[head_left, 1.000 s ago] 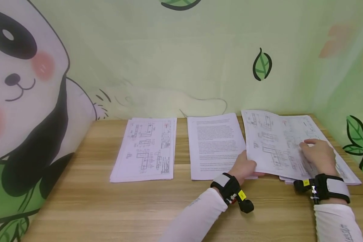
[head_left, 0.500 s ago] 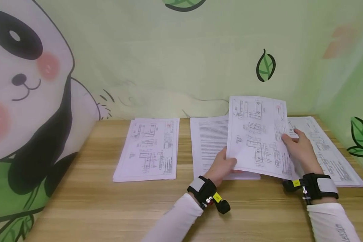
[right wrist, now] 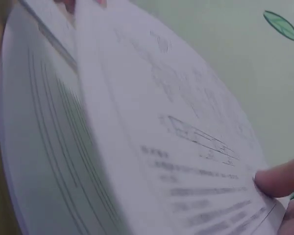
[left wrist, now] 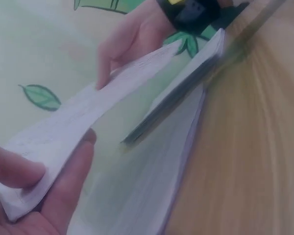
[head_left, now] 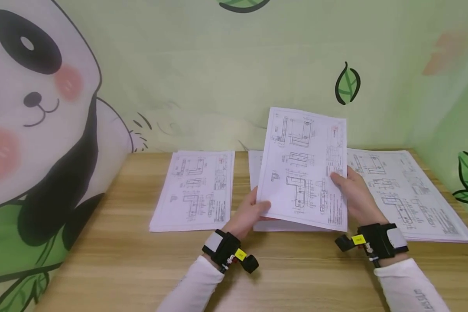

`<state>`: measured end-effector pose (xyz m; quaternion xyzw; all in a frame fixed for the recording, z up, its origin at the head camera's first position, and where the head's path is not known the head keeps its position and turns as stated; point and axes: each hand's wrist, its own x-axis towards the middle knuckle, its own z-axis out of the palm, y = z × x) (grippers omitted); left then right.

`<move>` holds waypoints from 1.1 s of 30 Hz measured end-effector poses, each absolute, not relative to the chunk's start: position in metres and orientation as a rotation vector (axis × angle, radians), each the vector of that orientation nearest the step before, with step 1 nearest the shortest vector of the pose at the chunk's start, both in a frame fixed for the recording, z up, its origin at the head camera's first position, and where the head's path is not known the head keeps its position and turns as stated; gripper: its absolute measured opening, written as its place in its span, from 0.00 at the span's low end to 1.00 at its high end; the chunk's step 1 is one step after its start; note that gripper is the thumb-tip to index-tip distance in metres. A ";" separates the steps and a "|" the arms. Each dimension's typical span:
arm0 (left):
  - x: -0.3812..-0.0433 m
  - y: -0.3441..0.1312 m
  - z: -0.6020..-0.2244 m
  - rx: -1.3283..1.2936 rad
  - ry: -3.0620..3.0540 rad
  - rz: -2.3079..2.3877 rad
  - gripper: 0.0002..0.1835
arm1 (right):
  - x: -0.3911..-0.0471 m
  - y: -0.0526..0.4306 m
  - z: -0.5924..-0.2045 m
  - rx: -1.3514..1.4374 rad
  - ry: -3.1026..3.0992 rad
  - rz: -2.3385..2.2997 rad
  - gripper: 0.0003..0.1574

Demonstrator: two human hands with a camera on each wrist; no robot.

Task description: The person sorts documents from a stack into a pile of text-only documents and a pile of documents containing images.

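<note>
A thin sheaf of technical drawings (head_left: pixel 302 164) is held up in the air over the middle of the tabletop (head_left: pixel 121 216), its printed face toward the head camera and its upper end against the view of the wall (head_left: pixel 203 86). The top sheet shows bracket-like outlines with dimension lines and, along the right side, a block of small print. The left hand (head_left: pixel 245 216) grips the lower left corner, thumb on the face and fingers beneath, as the left wrist view shows. The right hand (head_left: pixel 356 197) pinches the right edge, its thumb on the face. In the right wrist view the paper bows.

Below the sheaf and partly hidden by it lies a middle stack of paper (head_left: pixel 284 225). To its right a stack of drawings (head_left: pixel 399 195) lies flat, and on the left, well apart from that one, sits another drawing stack (head_left: pixel 195 190), slightly uneven at its edges.

Each wrist wears a black strap with a small device and a yellow label; both sleeves are white. The wall behind carries a cartoon panda (head_left: pixel 35 117) and a green leaf (head_left: pixel 348 83).
</note>
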<state>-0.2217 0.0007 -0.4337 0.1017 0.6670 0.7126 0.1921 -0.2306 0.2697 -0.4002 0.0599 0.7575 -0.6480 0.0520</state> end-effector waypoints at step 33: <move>-0.245 -0.155 -0.385 -0.236 2.495 1.811 0.22 | -0.240 0.096 -0.393 -0.025 2.067 -2.063 0.27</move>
